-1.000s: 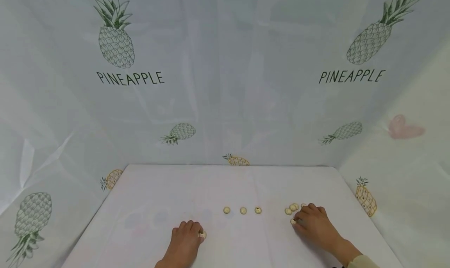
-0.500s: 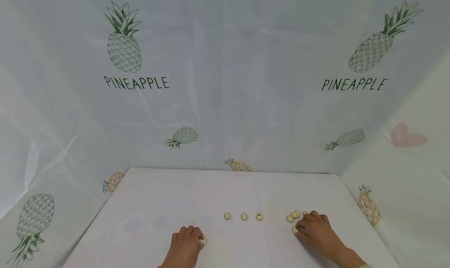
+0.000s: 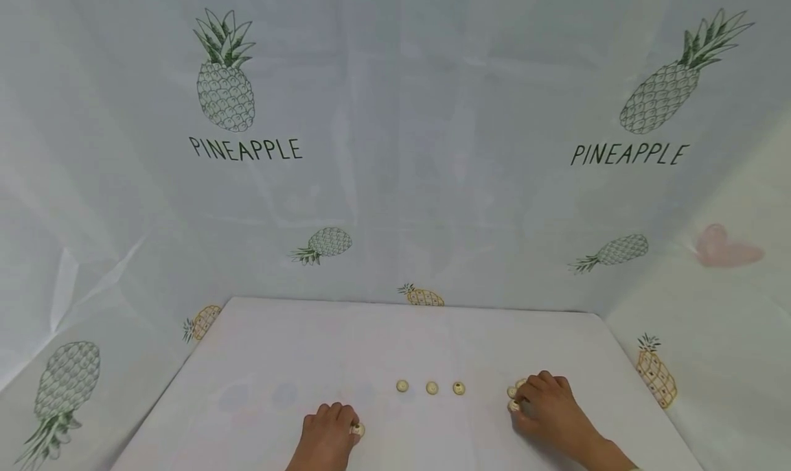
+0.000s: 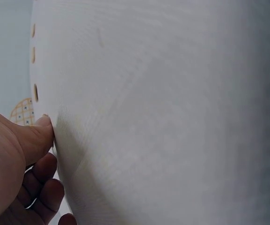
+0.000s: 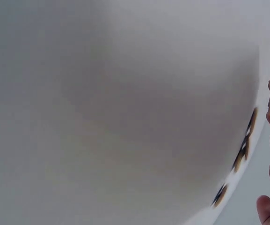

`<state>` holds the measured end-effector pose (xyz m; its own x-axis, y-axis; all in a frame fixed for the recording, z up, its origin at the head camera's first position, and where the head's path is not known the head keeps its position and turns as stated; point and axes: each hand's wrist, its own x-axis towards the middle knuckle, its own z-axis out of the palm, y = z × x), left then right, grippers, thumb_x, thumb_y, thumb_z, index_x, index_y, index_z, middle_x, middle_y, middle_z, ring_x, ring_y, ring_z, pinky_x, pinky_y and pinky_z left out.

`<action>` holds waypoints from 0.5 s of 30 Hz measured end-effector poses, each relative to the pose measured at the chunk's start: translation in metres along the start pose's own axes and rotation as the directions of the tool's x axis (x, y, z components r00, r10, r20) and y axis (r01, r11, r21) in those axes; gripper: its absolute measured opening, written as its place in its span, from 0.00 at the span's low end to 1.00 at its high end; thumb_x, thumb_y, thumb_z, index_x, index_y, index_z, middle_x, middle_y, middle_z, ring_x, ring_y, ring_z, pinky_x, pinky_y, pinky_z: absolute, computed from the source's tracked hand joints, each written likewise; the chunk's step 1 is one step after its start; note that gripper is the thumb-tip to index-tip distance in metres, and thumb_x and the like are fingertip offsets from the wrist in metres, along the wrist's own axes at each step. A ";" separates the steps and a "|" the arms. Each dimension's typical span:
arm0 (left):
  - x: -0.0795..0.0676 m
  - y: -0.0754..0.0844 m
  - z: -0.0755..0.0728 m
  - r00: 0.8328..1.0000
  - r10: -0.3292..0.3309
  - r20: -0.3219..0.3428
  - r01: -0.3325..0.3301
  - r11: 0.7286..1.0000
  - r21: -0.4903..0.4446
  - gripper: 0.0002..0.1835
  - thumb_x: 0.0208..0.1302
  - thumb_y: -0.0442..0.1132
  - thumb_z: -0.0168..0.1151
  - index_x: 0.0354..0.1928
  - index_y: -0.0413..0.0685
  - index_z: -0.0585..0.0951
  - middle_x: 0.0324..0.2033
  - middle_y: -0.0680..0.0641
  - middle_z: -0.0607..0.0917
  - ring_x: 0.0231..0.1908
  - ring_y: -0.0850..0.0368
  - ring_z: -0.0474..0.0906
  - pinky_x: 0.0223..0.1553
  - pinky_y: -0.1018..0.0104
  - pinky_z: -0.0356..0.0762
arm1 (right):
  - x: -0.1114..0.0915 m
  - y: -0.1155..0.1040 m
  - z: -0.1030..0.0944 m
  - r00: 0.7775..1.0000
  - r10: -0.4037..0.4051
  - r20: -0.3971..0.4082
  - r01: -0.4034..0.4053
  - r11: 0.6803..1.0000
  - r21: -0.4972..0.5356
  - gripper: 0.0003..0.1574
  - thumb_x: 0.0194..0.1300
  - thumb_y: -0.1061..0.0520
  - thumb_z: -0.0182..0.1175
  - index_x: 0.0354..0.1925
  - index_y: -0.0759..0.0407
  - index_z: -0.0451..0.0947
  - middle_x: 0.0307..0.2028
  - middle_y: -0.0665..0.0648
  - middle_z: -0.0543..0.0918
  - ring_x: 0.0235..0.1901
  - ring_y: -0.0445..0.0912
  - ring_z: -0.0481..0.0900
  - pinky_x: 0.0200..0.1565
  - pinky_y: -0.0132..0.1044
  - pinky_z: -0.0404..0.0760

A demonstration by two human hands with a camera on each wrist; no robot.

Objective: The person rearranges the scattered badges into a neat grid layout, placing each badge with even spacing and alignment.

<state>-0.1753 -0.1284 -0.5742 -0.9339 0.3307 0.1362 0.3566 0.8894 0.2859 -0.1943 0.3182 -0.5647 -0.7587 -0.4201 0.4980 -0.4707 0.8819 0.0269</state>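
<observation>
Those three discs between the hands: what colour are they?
The three discs are pale cream-yellow, seen best in the head view.

Wears a pale right sleeve (a mere sliver, fabric unclear) between four and five o'clock in the head view; has left hand and right hand bare.

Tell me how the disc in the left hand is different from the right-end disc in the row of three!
The hand disc is held by the left hand, but the row disc lies untouched on the table. The hand disc is partly covered, while the row disc's whole top shows. The hand disc is nearer the person; the row disc is farther back. Both are round and cream-coloured.
</observation>
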 end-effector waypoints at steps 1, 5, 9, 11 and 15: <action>0.000 0.000 0.000 1.000 0.005 -0.006 -0.005 1.000 0.006 0.14 0.59 0.46 0.79 0.40 0.56 0.82 0.33 0.58 0.77 0.35 0.57 0.73 0.35 0.52 0.74 | 0.002 -0.003 0.000 1.000 -0.014 -0.015 0.014 1.000 0.004 0.21 0.44 0.51 0.82 0.31 0.37 0.79 0.34 0.32 0.76 0.38 0.35 0.68 0.44 0.46 0.70; -0.001 0.001 0.002 1.000 0.012 -0.015 -0.012 1.000 0.011 0.14 0.59 0.46 0.78 0.40 0.56 0.81 0.33 0.58 0.77 0.35 0.57 0.72 0.35 0.52 0.73 | 0.015 -0.021 0.002 1.000 -0.022 0.009 0.021 0.999 0.028 0.19 0.45 0.51 0.81 0.31 0.37 0.79 0.33 0.33 0.75 0.38 0.35 0.66 0.45 0.46 0.69; 0.000 0.000 0.002 1.000 0.007 -0.008 -0.007 1.000 0.008 0.14 0.60 0.46 0.78 0.40 0.55 0.81 0.32 0.58 0.76 0.35 0.57 0.72 0.35 0.51 0.73 | 0.027 -0.042 0.005 0.996 -0.017 0.087 0.011 0.998 0.063 0.15 0.52 0.48 0.79 0.31 0.39 0.81 0.32 0.34 0.75 0.38 0.35 0.66 0.47 0.48 0.69; 0.000 0.000 0.003 1.000 0.003 -0.002 -0.003 1.000 0.010 0.14 0.60 0.46 0.78 0.40 0.55 0.81 0.32 0.58 0.76 0.35 0.57 0.72 0.36 0.51 0.73 | 0.031 -0.050 0.008 0.993 -0.025 0.113 0.016 0.997 0.076 0.13 0.55 0.47 0.78 0.32 0.39 0.82 0.32 0.34 0.74 0.38 0.35 0.66 0.48 0.48 0.70; 0.000 -0.001 0.002 1.000 0.010 0.000 -0.010 1.000 0.016 0.14 0.59 0.46 0.78 0.40 0.55 0.81 0.33 0.58 0.76 0.35 0.57 0.72 0.36 0.51 0.73 | 0.034 -0.064 0.014 0.991 -0.038 0.130 0.025 0.995 0.097 0.11 0.56 0.46 0.78 0.32 0.39 0.82 0.32 0.34 0.74 0.38 0.36 0.66 0.48 0.48 0.70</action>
<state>-0.1757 -0.1288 -0.5769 -0.9303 0.3394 0.1394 0.3654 0.8909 0.2697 -0.1959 0.2451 -0.5615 -0.7924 -0.4772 0.3799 -0.5312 0.8460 -0.0452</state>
